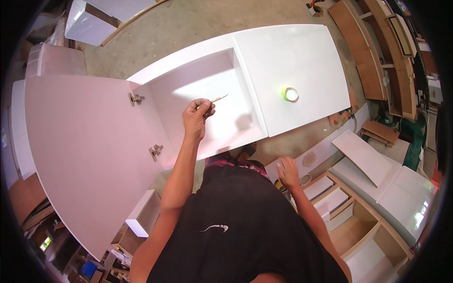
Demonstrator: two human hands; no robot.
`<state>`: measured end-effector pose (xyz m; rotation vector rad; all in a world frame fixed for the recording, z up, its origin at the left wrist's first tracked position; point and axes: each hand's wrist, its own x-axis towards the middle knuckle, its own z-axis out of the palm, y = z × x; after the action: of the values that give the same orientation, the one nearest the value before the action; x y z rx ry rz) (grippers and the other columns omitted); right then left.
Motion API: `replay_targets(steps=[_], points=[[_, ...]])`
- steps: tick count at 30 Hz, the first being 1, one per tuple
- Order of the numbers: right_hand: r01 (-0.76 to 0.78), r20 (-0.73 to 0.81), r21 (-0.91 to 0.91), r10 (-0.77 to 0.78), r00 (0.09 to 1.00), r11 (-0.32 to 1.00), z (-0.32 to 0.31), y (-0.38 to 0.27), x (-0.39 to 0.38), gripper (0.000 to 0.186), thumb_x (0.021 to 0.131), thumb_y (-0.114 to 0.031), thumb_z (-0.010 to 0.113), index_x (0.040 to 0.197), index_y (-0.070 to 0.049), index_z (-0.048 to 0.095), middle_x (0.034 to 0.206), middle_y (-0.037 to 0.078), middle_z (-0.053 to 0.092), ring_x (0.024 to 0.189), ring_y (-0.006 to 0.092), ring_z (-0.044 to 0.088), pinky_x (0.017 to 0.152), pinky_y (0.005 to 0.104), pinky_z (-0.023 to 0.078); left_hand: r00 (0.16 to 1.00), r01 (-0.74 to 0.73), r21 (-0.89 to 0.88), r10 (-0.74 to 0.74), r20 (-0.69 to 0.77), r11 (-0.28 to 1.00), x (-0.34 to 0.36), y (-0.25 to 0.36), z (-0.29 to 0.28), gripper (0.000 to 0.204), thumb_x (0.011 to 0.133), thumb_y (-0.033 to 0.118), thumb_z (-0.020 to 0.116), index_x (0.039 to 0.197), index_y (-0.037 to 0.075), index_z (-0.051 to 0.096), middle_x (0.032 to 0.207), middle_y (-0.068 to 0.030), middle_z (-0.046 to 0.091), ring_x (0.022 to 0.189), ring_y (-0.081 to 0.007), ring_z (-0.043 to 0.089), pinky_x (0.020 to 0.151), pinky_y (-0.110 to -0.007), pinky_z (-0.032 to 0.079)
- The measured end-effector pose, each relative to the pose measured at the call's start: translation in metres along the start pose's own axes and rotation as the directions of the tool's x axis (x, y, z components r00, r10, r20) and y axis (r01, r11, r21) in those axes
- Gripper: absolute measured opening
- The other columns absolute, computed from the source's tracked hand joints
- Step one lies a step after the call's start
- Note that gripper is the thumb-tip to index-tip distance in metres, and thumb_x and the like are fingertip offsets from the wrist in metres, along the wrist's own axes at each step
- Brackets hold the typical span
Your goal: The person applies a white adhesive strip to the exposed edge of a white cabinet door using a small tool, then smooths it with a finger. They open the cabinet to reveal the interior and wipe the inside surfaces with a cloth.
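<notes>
My left hand (197,113) is closed on a thin paintbrush (219,98) with a light handle and a white tip. It is held over the opening of a white cabinet (184,60) that lies on its back. My right hand (288,172) hangs near my right side, its fingers loosely stretched with nothing seen in them. On the shut right door (297,61) of the cabinet stands a small round container (290,94) with a green-yellow side and white contents. The left door (89,146) is swung wide to the left on two metal hinges (137,99).
A drawer frame with several compartments (358,217) stands at the lower right, beside white panels (363,155). Brown wooden carcasses (358,47) lean at the far right. A wrapped white cabinet (89,23) is at the far left. Bare concrete floor (198,21) runs behind the cabinet.
</notes>
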<state>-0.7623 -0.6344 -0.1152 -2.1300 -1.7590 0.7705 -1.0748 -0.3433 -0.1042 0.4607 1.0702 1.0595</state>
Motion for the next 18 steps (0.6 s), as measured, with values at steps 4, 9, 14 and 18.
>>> replay_targets(steps=[4,9,14,18], points=[[-0.414,0.021,0.088,0.414,0.91,0.906,0.038,0.051,-0.113,0.019,0.094,-0.017,0.054,0.092,0.002,0.058,0.088,0.027,0.06,0.085,0.0476,0.059,0.076,0.0531,0.045,0.994,-0.083,0.14,0.073,0.075,0.987,0.088,-0.001,-0.001,0.016,0.091,0.008,0.075,0.099,0.001,0.064,0.085,-0.0098,0.07,0.073,-0.0165,0.066,0.071,-0.029,0.054],[-0.721,0.238,-0.039,0.707,0.666,0.692,0.104,0.106,-0.314,0.033,0.099,-0.025,0.042,0.088,0.0,0.06,0.085,0.026,0.064,0.084,0.05,0.06,0.074,0.055,0.045,0.969,-0.225,0.447,0.153,0.192,0.866,0.195,0.0,0.026,0.022,0.087,0.009,0.077,0.103,-0.004,0.069,0.085,-0.0105,0.073,0.075,-0.0158,0.067,0.072,-0.029,0.054],[-0.849,0.278,-0.027,0.82,0.5,0.527,0.123,0.059,-0.296,0.033,0.099,-0.025,0.042,0.089,0.0,0.06,0.085,0.026,0.064,0.084,0.05,0.06,0.075,0.0549,0.045,0.929,-0.359,0.782,0.273,0.249,0.509,0.276,0.006,0.043,0.026,0.082,0.018,0.075,0.104,0.003,0.077,0.089,-0.0117,0.078,0.082,-0.0211,0.074,0.078,-0.034,0.056],[-0.875,0.282,-0.039,0.846,0.453,0.482,0.122,0.039,-0.279,0.033,0.099,-0.025,0.042,0.089,0.0,0.06,0.085,0.026,0.064,0.085,0.05,0.06,0.075,0.0549,0.045,0.925,-0.359,0.853,0.266,0.27,0.379,0.307,-0.001,0.056,0.025,0.083,0.021,0.073,0.103,0.006,0.078,0.091,-0.013,0.077,0.083,-0.0273,0.074,0.078,-0.038,0.056]])
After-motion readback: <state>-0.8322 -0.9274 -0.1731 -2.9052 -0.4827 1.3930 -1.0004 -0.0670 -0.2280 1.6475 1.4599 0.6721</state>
